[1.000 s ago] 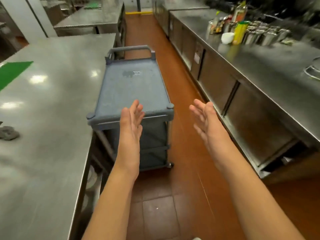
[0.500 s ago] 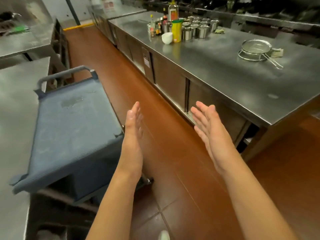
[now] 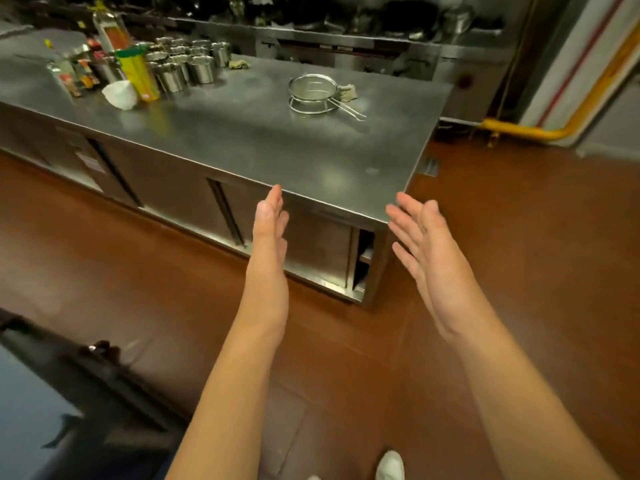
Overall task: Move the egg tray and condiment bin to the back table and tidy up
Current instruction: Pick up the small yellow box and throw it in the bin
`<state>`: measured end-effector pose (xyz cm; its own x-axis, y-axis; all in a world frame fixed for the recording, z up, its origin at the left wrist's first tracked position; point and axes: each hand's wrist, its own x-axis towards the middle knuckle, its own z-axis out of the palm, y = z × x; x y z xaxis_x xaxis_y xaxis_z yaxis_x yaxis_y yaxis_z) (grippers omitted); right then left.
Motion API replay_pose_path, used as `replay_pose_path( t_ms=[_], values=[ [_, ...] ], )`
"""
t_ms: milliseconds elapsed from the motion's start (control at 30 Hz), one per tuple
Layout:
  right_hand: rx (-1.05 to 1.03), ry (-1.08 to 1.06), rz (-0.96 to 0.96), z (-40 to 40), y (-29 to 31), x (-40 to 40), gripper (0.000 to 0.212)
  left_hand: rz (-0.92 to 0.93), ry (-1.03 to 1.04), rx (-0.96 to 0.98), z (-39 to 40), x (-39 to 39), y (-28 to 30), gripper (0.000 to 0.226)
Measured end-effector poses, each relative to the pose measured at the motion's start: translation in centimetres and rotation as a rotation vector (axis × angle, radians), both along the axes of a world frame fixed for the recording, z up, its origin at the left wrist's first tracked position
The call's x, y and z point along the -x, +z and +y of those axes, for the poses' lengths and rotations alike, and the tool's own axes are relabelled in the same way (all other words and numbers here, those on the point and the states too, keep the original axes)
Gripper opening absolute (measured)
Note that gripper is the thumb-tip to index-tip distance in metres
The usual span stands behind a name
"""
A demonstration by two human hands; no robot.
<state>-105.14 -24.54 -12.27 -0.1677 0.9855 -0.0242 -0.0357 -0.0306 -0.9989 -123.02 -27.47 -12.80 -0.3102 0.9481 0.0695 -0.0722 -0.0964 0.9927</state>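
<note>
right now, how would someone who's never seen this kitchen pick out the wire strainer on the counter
Start at the long steel counter across the aisle from the two open hands. The wire strainer sits alone toward its far right end, well apart from the cluster of steel canisters at the far left. It is the only round mesh bowl, resting on a wire ring, with a thin handle pointing right.

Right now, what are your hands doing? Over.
Left hand and right hand open, holding nothing. Egg tray, condiment bin not in view. Steel counter ahead.
</note>
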Motion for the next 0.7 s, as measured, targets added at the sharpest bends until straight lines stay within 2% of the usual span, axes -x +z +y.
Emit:
replay_pose_path(
  t_ms=[100,233,467,700],
  values=[
    [0.004,-0.115,0.001,2.2,-0.7,-3.9,0.079,-0.006,-0.116,0.032,4.2,-3.3,-0.8,0.068],
    [0.000,-0.223,0.029,5.6,-1.4,-9.6,0.090,0.020,-0.218,0.054,9.5,-8.4,-1.0,0.068],
    [-0.057,-0.355,0.084,12.5,0.0,-19.4,0.081,0.060,-0.332,0.030,18.1,-17.5,0.5,0.071],
    [-0.056,-0.420,0.137,18.3,-0.1,-23.3,0.083,0.075,-0.418,0.002,25.3,-23.0,2.1,0.071]
  ],
)
